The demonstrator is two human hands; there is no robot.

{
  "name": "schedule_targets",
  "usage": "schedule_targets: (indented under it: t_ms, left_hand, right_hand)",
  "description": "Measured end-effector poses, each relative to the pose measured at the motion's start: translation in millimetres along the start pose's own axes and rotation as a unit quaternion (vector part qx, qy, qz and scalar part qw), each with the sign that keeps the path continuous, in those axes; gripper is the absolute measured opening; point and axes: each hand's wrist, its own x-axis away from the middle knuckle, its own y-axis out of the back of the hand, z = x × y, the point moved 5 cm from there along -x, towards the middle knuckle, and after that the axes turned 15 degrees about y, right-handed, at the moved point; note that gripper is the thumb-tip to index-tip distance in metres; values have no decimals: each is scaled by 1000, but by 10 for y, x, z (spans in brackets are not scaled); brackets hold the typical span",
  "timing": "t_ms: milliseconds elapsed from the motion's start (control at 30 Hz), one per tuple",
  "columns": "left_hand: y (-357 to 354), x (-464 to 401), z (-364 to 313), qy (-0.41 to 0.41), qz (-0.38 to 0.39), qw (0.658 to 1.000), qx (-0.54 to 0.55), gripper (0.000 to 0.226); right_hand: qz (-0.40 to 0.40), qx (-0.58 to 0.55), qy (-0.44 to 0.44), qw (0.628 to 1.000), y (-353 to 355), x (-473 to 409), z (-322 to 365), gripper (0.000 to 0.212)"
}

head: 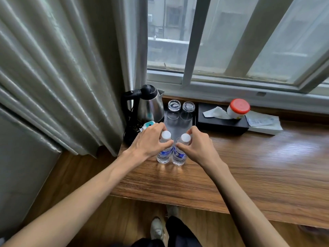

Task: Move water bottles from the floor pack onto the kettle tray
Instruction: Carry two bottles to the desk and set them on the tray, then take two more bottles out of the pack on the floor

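Bottles (170, 152) upright, touching, at tray's (178, 126) near edge; our left grip (151, 139) and right grip (196, 142) pinch their necks for steady sliding on.

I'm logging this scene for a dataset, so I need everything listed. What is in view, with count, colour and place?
water bottles: 2, clear with white caps and blue labels, upright side by side on the wooden counter, just in front of the tray
kettle: 1, steel with black handle, back left
glasses: 2, clear, behind the bottles on the tray
tissue box: 1, black, right of the tray
jar: 1, white with red lid, on the box
curtain: grey-green, left
window: behind
left hand: gripping the left bottle
right hand: gripping the right bottle
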Motion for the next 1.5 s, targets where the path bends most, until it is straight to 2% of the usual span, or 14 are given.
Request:
schedule_targets:
  t_ms: [100, 200, 333, 500, 700, 933, 1167, 1333, 1500]
  left_hand:
    - [39, 4, -92, -9, -13, 1000, -21, 44]
    - [75, -38, -286, -33, -7, 999, -14, 51]
    - [16, -162, -708, -61, 36, 997, -18, 59]
    - [-320, -256, -1610, -132, 93, 986, -32, 73]
    - [-1099, -20, -3064, -227, 158, 960, -44, 80]
    - [-2177, 492, -4628, -306, 194, 927, -94, 83]
    - [-3084, 864, -5736, -338, 238, 903, -114, 84]
    - [-3713, 1070, -6454, -359, 265, 886, -125, 81]
    - [-4310, 1209, -7153, -381, 287, 866, -151, 75]
  right_hand:
    - [6, 12, -4, 1000, 62, 31, -39, 59]
    - [-28, 11, -7, 1000, 233, 113, -117, 63]
    - [-117, -8, -38, 992, 653, 347, -439, 60]
    - [-153, -24, -105, 982, 1286, 869, -1138, 79]
    - [-184, -32, -194, 963, 1994, 1823, -2149, 88]
    - [-217, -32, -285, 933, 2554, 2995, -3367, 90]
    - [-230, -40, -345, 909, 2965, 3867, -4342, 90]
    - [-249, -68, -385, 886, 3178, 4278, -5056, 77]
    - [-252, -89, -430, 862, 3358, 4539, -5818, 89]
